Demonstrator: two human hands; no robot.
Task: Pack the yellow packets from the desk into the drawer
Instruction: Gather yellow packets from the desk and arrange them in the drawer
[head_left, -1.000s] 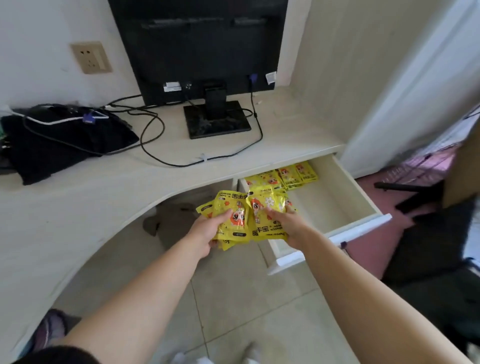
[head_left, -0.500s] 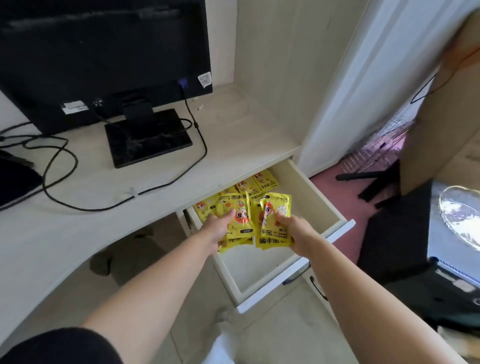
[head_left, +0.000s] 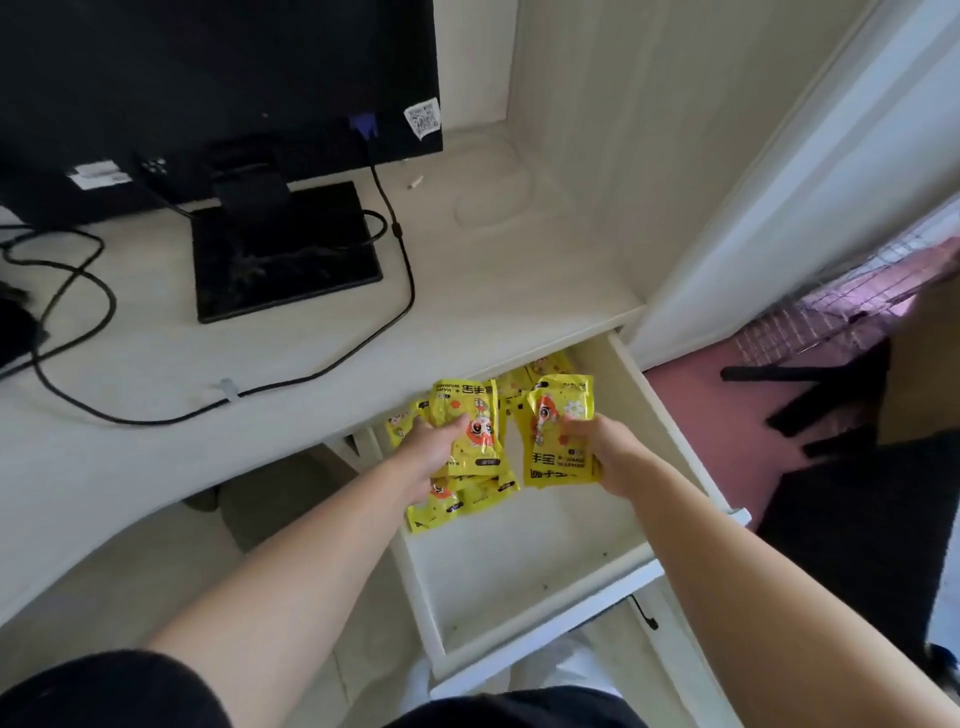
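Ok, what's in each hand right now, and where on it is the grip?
Left hand holds a bunch of yellow packets by their left edge; right hand holds another stack of packets by its right edge, above the open drawer.

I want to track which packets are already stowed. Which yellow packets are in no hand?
The packets at the drawer's back, lying under the desk edge. The left hand and right hand each hold their own bunch above the drawer.

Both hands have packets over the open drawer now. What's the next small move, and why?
Probably lower both bunches and let go. The left hand and right hand each grip yellow packets above the drawer, whose front floor is bare, while earlier packets lie at the back.
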